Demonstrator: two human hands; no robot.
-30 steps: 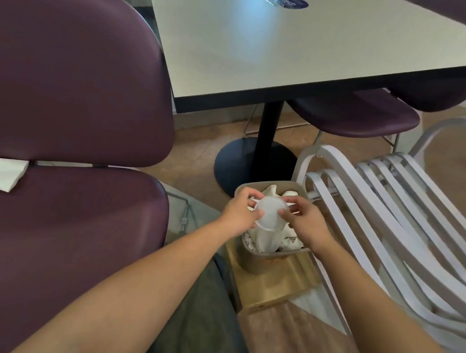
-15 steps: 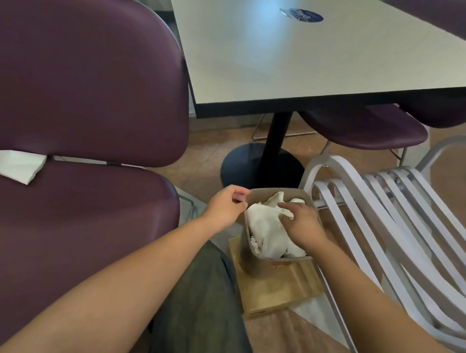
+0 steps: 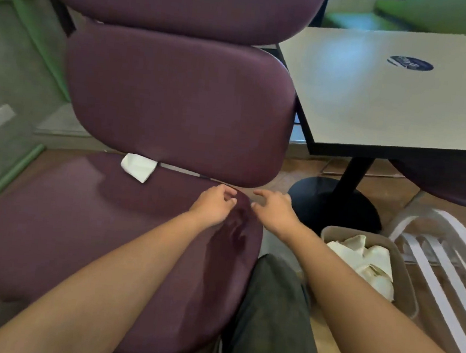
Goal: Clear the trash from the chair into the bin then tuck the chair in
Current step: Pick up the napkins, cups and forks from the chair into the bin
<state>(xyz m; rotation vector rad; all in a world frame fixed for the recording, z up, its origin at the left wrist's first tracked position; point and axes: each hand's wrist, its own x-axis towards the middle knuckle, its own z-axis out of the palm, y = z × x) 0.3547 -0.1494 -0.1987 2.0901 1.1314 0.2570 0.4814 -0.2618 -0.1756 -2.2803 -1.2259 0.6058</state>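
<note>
A maroon padded chair (image 3: 83,236) fills the left and middle of the view. A crumpled white napkin (image 3: 139,166) lies at the back of its seat, tucked under the backrest. My left hand (image 3: 214,205) hovers over the seat's right rear part, fingers loosely curled, holding nothing. My right hand (image 3: 274,211) hangs just beside it past the seat's right edge, fingers relaxed and empty. A small beige bin (image 3: 403,274) stands on the floor at the lower right, filled with white paper trash.
A beige square table (image 3: 398,101) on a black pedestal base (image 3: 337,206) stands to the right of the chair. A white slatted chair (image 3: 450,271) lies right of the bin. Another maroon seat (image 3: 453,183) sits under the table's far side. A green rail runs along the left.
Both hands have left the bin and moved left and up to the chair seat, now empty. The cup held a second ago is in the bin. My view has swung left.
</note>
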